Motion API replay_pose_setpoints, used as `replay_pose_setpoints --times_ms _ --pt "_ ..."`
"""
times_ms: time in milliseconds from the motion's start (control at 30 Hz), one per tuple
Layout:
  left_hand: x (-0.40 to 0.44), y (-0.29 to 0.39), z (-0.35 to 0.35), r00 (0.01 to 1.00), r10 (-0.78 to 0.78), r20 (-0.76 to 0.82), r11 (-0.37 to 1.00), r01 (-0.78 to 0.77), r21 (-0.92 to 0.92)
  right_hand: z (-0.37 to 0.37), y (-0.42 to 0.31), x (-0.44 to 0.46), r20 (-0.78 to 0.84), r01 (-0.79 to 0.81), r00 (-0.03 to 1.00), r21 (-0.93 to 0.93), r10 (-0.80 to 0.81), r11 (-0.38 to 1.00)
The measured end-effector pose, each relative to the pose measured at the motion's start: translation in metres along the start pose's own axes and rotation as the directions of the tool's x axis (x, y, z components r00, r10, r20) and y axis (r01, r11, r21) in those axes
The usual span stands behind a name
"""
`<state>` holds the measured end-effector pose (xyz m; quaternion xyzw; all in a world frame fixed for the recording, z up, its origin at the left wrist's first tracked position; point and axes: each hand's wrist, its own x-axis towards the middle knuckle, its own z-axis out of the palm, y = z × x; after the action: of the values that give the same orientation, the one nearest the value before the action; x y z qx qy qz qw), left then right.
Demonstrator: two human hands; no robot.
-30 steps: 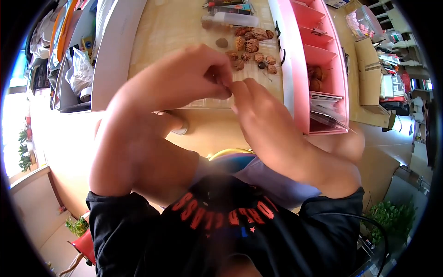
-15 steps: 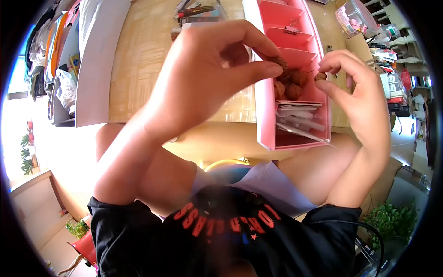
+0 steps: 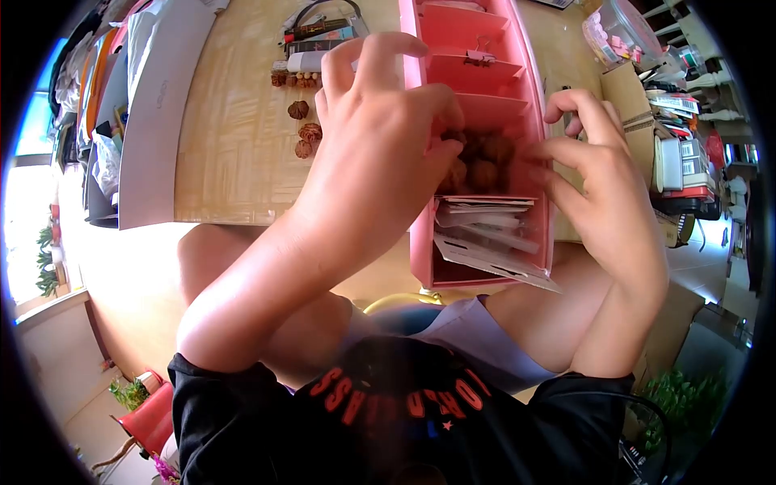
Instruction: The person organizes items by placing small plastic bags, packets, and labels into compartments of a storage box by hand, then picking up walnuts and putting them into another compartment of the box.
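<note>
A pink divided box (image 3: 418, 250) stands in front of me, with several brown walnuts (image 3: 483, 174) heaped in one compartment. My left hand (image 3: 388, 121) reaches over the box's left wall, thumb and index finger closed at the heap's edge. Brown shell shows at those fingertips, partly hidden. My right hand (image 3: 594, 153) is over the right wall, its fingers apart and their tips slightly blurred beside the walnuts. No walnut shows in it. On the table to the left lie a loose walnut (image 3: 298, 109) and a few more brown ones nearby.
The nearest compartment holds flat packets and cards (image 3: 493, 222), one card sticking out over the rim. A black binder clip (image 3: 479, 56) sits in a farther compartment. Pens and small boxes (image 3: 323, 36) lie at the back left. A clear round tub (image 3: 618, 36) stands at the back right.
My left hand has moved left and lowered to the walnuts. The walnut at my right fingertips no longer shows, and those fingers have spread. The view has shifted, revealing the walnuts on the table.
</note>
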<state>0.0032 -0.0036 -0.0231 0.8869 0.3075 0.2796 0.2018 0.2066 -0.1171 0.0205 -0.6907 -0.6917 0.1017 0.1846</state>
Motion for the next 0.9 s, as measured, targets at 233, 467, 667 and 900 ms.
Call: replay_pose_setpoints --times_ms 233,467,667,900 --pt "0.0 0.01 0.012 0.999 0.044 -0.02 0.968 -0.038 0.247 0.003 0.003 0.006 -0.013 0.03 0.999 -0.013 -0.03 0.999" --pt "0.017 0.007 -0.014 0.988 -0.074 -0.132 0.996 0.081 0.043 0.004 0.006 0.001 -0.131 0.019 0.991 0.047 -0.013 0.999" --pt "0.018 -0.021 -0.034 0.969 -0.248 -0.014 0.957 0.243 -0.156 0.003 -0.006 0.002 -0.208 0.149 0.97 0.114 -0.123 0.982" --pt "-0.001 -0.046 -0.053 0.981 -0.189 0.039 0.979 0.191 -0.068 0.01 -0.042 0.013 -0.375 0.259 0.904 0.101 -0.204 0.961"
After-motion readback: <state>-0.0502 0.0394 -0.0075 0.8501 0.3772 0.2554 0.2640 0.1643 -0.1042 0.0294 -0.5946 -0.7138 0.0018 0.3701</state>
